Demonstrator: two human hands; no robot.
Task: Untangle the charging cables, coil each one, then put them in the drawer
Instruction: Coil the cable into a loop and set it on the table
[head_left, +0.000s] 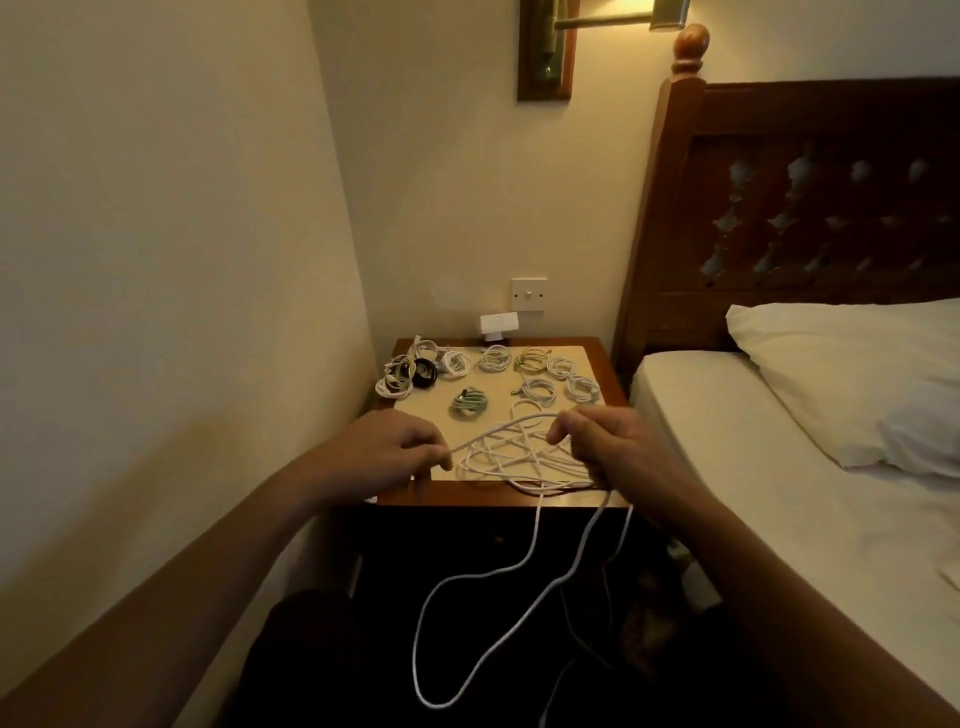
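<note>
Nearest us: a long loop of white cable (415, 649) hangs off the front edge of the dark wooden nightstand with a pale inset top (488, 397) and sags down in front of its face (too dark there to read any detail).

The loop feeds up into a tangle of white charging cables (519, 460) lying on the front half of the top. Both our hands are on it:
- left hand (387, 447), at the tangle's left side, pinches one strand between thumb and fingertips
- right hand (608, 441), at the tangle's right side, fingers curled, pinches a strand lifted just above the pile
- one strand runs between the two hands, raised off the tangle

Just behind the tangle: a mint-green coiled cable (470, 404), on its own. Right of it, a group of white coiled cables (540, 389) and one beige coiled cable (532, 359) in the back row. Back-left corner: more white coils bunched up against a black coiled cable (423, 374), touching.

Rear edge: a small white charger block (496, 325), below a white wall switch (529, 295).

To the right: a bed with a white sheet (753, 467), a white pillow (841, 374) and a carved dark-wood headboard (805, 208). High on the wall: a brass wall lamp (550, 52).
</note>
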